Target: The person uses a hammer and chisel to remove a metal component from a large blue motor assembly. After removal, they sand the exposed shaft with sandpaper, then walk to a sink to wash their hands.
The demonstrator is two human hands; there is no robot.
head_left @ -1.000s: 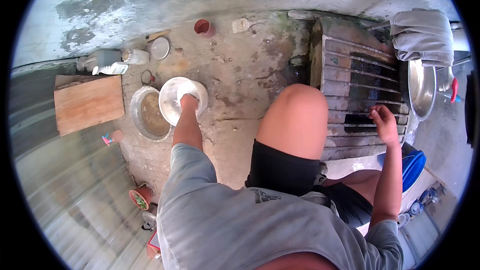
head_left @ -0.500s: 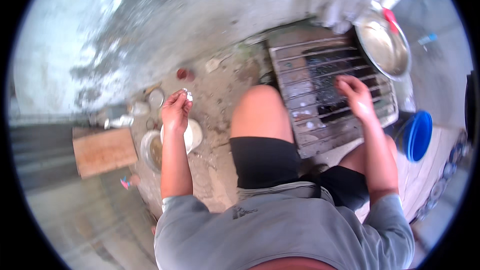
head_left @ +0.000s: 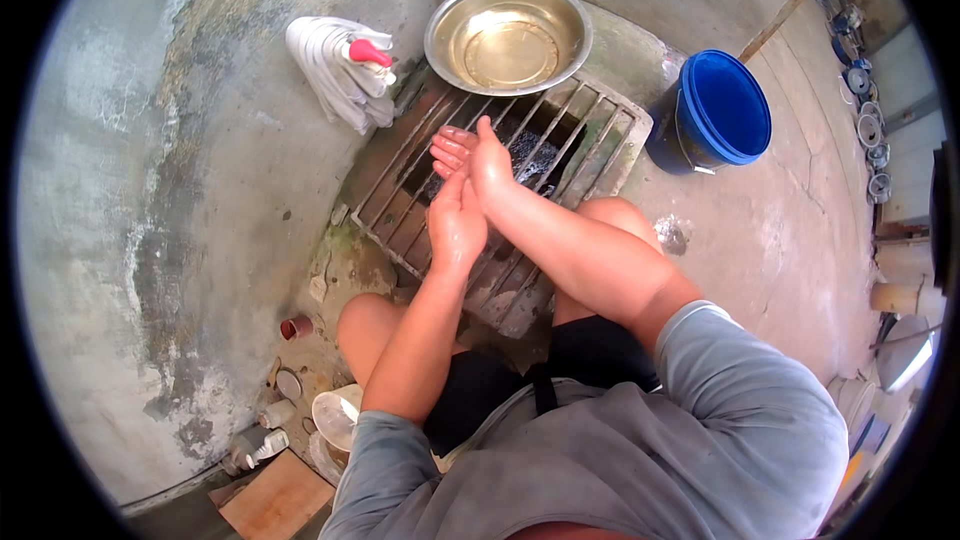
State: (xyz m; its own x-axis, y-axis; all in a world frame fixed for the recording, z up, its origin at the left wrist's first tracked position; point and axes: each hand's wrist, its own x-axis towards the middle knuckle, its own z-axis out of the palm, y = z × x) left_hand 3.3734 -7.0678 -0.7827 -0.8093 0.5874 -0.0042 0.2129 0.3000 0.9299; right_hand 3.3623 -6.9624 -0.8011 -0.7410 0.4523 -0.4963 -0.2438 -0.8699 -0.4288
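Note:
My right hand (head_left: 488, 162) reaches over the metal grate (head_left: 405, 202), its fingers stretched to the left and its palm partly showing. Against its palm and the heel of the hand rests my left hand (head_left: 457, 228), fingers pointing away from me and partly hidden where the two meet. Both hands look wet, and I see no object in either. Below the bars lies a dark pit with glistening wet bits. Just beyond the hands stands a wide metal basin (head_left: 510, 50) holding a little clear liquid, at the grate's far edge.
A blue bucket (head_left: 728, 108) stands right of the grate. Left of the basin hangs a pale cloth (head_left: 325, 70) beside a red-handled item (head_left: 369, 53). A dark red cup (head_left: 296, 327), a white bowl (head_left: 337, 412), a small bottle (head_left: 268, 447) and a brown board (head_left: 275, 500) lie lower left.
My view has turned to the right. My hands, apart before, have come together over the grate. The small white piece pinched in my left hand no longer shows.

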